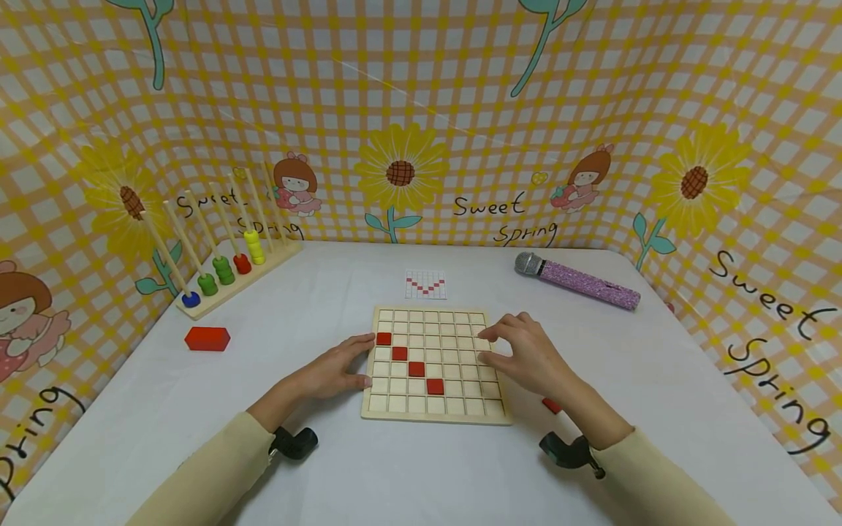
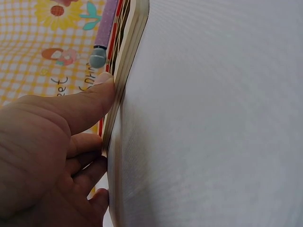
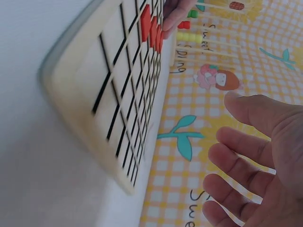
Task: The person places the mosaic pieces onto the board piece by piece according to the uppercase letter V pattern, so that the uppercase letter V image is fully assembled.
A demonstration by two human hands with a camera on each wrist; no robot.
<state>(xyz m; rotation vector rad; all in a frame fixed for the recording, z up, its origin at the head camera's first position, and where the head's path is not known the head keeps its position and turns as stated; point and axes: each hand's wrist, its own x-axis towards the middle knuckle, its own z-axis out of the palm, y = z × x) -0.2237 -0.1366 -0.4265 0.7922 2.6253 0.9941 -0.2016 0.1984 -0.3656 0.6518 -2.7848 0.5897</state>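
Note:
A wooden grid board [image 1: 435, 419] lies on the white table, with several red square tiles [image 1: 416, 370] in its cells, forming a diagonal from upper left downward. My left hand [image 1: 334, 370] rests at the board's left edge, thumb and fingertips spread along it; the left wrist view shows the thumb [image 2: 90, 106] against the rim. Over the board's right side hovers my right hand [image 1: 531, 354], thumb and fingers apart and nothing between them. Another red tile [image 1: 551, 405] lies on the table, partly hidden by the right wrist. Beyond the board lies a small card [image 1: 425, 285] with a red V of squares.
A bead abacus [image 1: 230, 281] with upright pegs stands back left, a red block [image 1: 207, 339] in front of it. At the back right lies a glittery purple microphone [image 1: 579, 281]. A checked, sunflower-printed cloth [image 1: 401, 95] hangs around the table's back and sides.

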